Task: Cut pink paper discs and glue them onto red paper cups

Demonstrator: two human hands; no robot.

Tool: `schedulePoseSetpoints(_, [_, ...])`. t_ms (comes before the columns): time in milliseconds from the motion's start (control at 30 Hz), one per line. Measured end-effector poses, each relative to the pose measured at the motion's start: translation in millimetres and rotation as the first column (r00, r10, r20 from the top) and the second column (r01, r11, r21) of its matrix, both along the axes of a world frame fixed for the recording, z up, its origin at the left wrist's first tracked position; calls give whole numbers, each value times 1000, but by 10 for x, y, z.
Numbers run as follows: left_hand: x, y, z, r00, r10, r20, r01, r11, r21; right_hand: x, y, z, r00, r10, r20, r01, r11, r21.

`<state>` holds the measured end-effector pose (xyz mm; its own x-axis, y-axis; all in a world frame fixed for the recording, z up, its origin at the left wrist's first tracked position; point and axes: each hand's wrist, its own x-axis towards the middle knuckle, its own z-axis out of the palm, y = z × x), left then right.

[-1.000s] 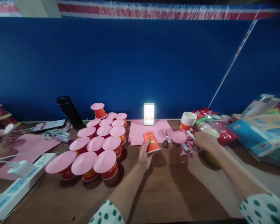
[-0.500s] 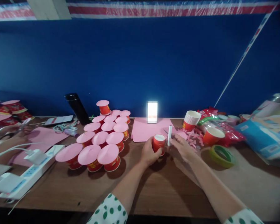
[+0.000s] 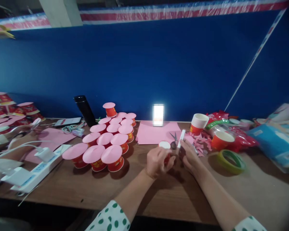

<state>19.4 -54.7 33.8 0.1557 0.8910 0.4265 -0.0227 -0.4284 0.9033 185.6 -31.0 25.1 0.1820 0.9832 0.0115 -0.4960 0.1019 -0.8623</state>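
Note:
My left hand (image 3: 157,161) is closed round a small red paper cup (image 3: 165,147) held upside down, its white base showing above my fingers. Right beside it, my right hand (image 3: 189,155) grips a white glue stick (image 3: 181,138) that points up and away from me. Both hands meet over the brown table (image 3: 159,189) near its middle. Just beyond them lie scissors (image 3: 173,140) and a stack of pink paper (image 3: 153,132).
A cluster of several red cups topped with pink discs (image 3: 106,144) stands at the left. A stack of cups (image 3: 199,124), a single red cup (image 3: 220,140), a green tape roll (image 3: 229,158) and bags (image 3: 274,141) sit right. A power strip (image 3: 36,168) and black flask (image 3: 84,110) lie left.
My right hand has come in from the right with the glue stick and met my left hand. The cup has been turned upside down and drawn closer to me.

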Motion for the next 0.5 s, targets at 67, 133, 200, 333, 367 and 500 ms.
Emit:
schedulePoseSetpoints(67, [84,-46,-51,991,-30,-131,32,999,16,-14,-19,1,998,-61,13,61,998,10])
schedulePoseSetpoints(133, [152,-61,-100,977,-9,-212,19,999,45,-56,-70,29,993,-101,55,100,995,17])
schedulePoseSetpoints(200, [183,-58,-131,964,46,-262,-24,996,86,-114,-133,66,988,-118,103,116,993,26])
schedulePoseSetpoints(333, [170,-51,-153,951,144,-275,-100,980,170,-210,-198,88,991,-61,118,54,997,62])
schedulePoseSetpoints(367, [167,-53,-155,946,164,-280,-108,973,203,-221,-197,78,993,-47,108,40,997,68])
schedulePoseSetpoints(500, [191,-63,-170,812,341,-473,-122,892,434,-225,-163,20,995,-64,81,55,993,109])
